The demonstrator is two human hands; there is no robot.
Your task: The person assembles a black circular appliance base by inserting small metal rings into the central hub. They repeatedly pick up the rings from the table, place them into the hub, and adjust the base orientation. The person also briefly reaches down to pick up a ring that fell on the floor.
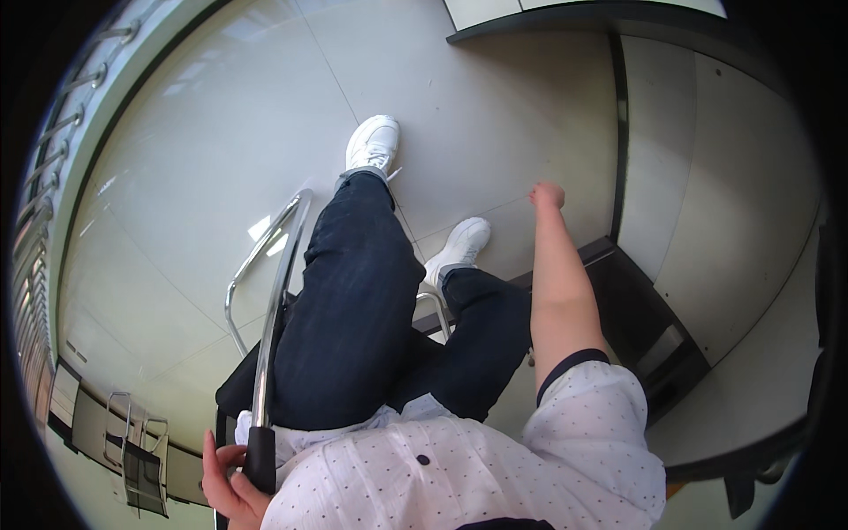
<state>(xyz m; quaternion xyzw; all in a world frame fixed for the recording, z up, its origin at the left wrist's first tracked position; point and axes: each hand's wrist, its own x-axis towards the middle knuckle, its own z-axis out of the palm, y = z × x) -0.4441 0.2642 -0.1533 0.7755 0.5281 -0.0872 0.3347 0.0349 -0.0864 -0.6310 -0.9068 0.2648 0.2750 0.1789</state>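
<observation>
From where I stood: person sat in a chrome-framed chair (262,402); left hand (234,484) at the chair's left armrest pad (261,459), fingers bent along its outer side, couldn't tell if it actually gripped; right hand (548,195) out ahead of the chair, arm straight over the floor (495,115), bunched into a loose fist; white shoes (374,143) on the tiles in front of the chair; metal railing (53,163) well off its left; pale panelled unit (733,177) to its right.

Office-like setting; grey desk panels (662,150), chrome-armed chair (268,353), pale tiled floor (203,177)
</observation>
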